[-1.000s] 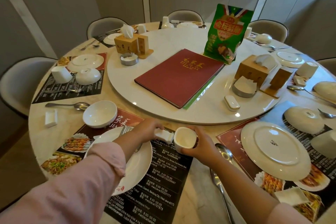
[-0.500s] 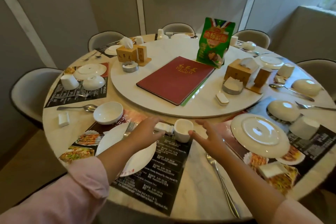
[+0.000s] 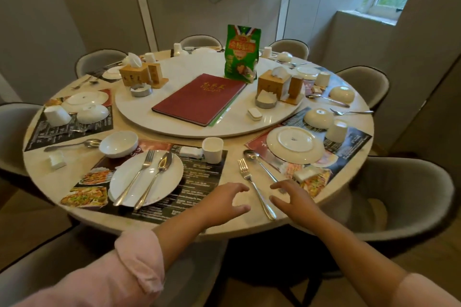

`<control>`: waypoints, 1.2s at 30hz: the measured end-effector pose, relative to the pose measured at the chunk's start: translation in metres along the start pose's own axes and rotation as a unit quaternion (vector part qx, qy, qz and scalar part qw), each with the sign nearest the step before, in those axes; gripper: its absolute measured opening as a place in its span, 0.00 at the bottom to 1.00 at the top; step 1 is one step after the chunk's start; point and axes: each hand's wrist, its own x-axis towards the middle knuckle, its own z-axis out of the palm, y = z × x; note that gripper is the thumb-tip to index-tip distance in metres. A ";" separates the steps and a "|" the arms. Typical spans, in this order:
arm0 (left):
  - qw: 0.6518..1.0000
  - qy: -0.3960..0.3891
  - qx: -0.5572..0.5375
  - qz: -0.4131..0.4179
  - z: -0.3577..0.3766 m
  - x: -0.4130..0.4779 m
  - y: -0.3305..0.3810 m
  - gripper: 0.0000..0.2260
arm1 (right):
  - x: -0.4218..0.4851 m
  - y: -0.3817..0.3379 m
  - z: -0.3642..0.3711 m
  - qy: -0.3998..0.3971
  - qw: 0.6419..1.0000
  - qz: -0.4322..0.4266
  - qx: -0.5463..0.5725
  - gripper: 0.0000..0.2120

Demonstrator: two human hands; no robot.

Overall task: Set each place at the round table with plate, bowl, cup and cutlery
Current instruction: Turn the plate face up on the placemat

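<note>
Both hands are held open, fingers loosely spread, with nothing gripped. The left hand [image 3: 224, 203] and right hand [image 3: 291, 198] are seen over the near edge of the worktop [image 3: 74, 159], either side of a fork [image 3: 254, 188] lying beside a spoon [image 3: 259, 163]. Further left, a plate [image 3: 172, 182] bearing more cutlery is set on a placemat [image 3: 199, 177], with a cup [image 3: 212, 149] and bowl [image 3: 118, 144] just beyond.

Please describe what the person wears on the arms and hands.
The left sleeve and right sleeve are pale pink fabric; the left one is rolled into a thick cuff. The left hand and right hand are bare: no gloves, watch or rings show.
</note>
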 end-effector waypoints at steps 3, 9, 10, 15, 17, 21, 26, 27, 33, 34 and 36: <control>1.000 0.000 0.002 -0.006 0.008 0.017 0.023 0.23 | 0.010 0.024 -0.026 -0.006 1.000 -0.001 -0.013 0.15; 0.993 0.041 -0.086 -0.070 0.025 0.092 0.069 0.22 | 0.048 0.065 -0.089 -0.044 0.999 0.010 -0.012 0.17; 0.991 0.049 -0.101 -0.079 0.030 0.106 0.079 0.22 | 0.056 0.075 -0.100 -0.051 0.998 0.004 -0.024 0.17; 0.965 0.093 -0.201 -0.144 0.050 0.158 0.105 0.26 | 0.101 0.118 -0.135 -0.063 0.996 -0.014 -0.058 0.19; 0.945 0.108 -0.252 -0.178 0.049 0.172 0.102 0.27 | 0.124 0.126 -0.139 -0.071 0.996 -0.005 -0.055 0.22; 0.887 0.139 -0.357 -0.259 0.031 0.202 0.080 0.22 | 0.173 0.133 -0.129 -0.058 0.997 0.005 -0.050 0.28; 0.809 0.127 -0.473 -0.325 0.018 0.244 0.053 0.25 | 0.216 0.150 -0.101 -0.048 0.991 0.063 -0.104 0.36; 0.792 0.117 -0.498 -0.334 0.016 0.251 0.051 0.26 | 0.221 0.154 -0.097 -0.056 0.989 0.067 -0.123 0.36; 0.778 0.080 -0.511 -0.358 0.007 0.292 0.034 0.24 | 0.237 0.170 -0.089 -0.080 0.980 0.076 -0.167 0.34; 0.780 0.075 -0.504 -0.364 0.006 0.298 0.031 0.24 | 0.237 0.172 -0.088 -0.077 0.980 0.076 -0.166 0.34; 0.783 0.067 -0.490 -0.377 0.005 0.306 0.026 0.23 | 0.237 0.173 -0.087 -0.067 0.981 0.073 -0.165 0.34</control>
